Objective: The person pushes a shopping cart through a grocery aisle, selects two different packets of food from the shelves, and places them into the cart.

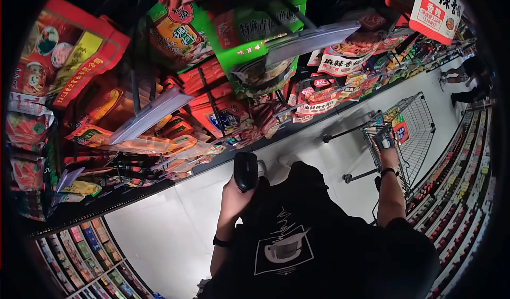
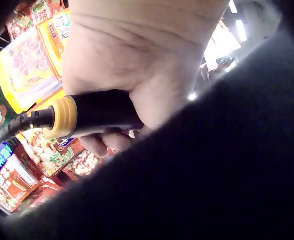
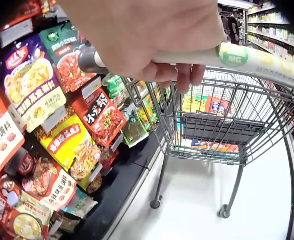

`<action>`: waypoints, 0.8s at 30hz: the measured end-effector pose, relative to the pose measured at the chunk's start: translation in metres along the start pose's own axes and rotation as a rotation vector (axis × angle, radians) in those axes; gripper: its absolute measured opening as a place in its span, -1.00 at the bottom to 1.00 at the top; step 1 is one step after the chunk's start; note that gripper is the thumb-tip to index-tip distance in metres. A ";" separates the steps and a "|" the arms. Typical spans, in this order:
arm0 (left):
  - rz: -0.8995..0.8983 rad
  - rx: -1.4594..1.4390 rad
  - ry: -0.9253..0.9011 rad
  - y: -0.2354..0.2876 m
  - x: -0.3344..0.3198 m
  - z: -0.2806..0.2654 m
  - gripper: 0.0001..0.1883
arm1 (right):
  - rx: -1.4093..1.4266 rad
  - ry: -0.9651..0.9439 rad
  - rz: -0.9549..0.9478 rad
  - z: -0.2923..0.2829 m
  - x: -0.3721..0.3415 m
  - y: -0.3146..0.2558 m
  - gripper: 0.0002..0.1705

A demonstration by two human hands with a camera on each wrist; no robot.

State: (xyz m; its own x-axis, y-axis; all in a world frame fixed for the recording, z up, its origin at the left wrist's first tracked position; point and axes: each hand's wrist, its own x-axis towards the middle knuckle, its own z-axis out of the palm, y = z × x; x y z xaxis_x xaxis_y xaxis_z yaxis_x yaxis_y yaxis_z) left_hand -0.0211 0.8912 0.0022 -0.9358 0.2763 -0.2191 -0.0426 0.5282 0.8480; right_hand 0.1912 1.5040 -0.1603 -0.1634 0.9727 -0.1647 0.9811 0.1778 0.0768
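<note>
In the head view my left hand (image 1: 232,199) holds a black device (image 1: 246,172) upright in front of the body. The left wrist view shows the left hand (image 2: 132,55) with its fingers curled round a black handle (image 2: 104,111), which has a yellow ring (image 2: 63,117) and a dark cable (image 2: 17,127) at its end. My right hand (image 1: 389,158) is at the near end of a wire shopping cart (image 1: 417,139). Seen from the right wrist, the right hand (image 3: 152,37) grips the cart's pale handle bar (image 3: 267,64), fingers curled over it.
Hanging seasoning packets (image 1: 319,94) fill the rack along the left and front, with clear label holders (image 1: 313,39) jutting out. Colourful packs (image 3: 217,106) lie in the cart. Stocked shelves (image 1: 451,177) line the right side. People (image 1: 470,84) stand farther down the aisle.
</note>
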 end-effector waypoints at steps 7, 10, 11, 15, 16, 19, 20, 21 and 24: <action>-0.172 0.011 -0.151 -0.027 -0.003 -0.055 -0.56 | -0.023 -0.060 -0.034 0.035 -0.039 0.006 -0.46; -0.200 0.062 -0.226 -0.034 0.001 -0.068 -0.58 | 0.007 -0.051 -0.049 0.006 -0.080 -0.022 -0.45; -0.174 0.066 -0.238 -0.039 0.002 -0.070 -0.59 | 0.006 -0.060 -0.050 0.014 -0.078 -0.022 -0.45; -0.064 0.029 -0.240 -0.044 0.010 -0.072 -0.58 | 0.053 -0.047 -0.019 0.019 -0.090 -0.040 -0.47; -0.057 0.006 -0.247 -0.043 0.013 -0.070 -0.57 | 0.054 -0.053 -0.071 0.010 -0.100 -0.047 -0.50; -0.048 0.103 -0.300 -0.036 0.020 -0.063 -0.57 | 0.087 -0.031 -0.098 0.019 -0.104 -0.050 -0.52; -0.048 0.135 -0.328 -0.030 0.021 -0.061 -0.57 | 0.086 -0.038 -0.091 0.009 -0.111 -0.055 -0.52; 0.000 0.126 -0.338 -0.025 0.021 -0.057 -0.59 | 0.073 -0.073 -0.132 0.021 -0.101 -0.048 -0.48; -0.059 0.124 -0.402 -0.016 0.020 -0.044 -0.63 | 0.146 -0.102 -0.220 0.011 -0.105 -0.046 -0.45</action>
State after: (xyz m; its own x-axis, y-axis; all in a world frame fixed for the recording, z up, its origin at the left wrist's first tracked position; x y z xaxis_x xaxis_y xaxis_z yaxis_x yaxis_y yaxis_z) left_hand -0.0549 0.8528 0.0054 -0.7210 0.5205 -0.4574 -0.0267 0.6388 0.7689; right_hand 0.1642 1.3922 -0.1571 -0.3703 0.8918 -0.2599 0.9289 0.3529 -0.1128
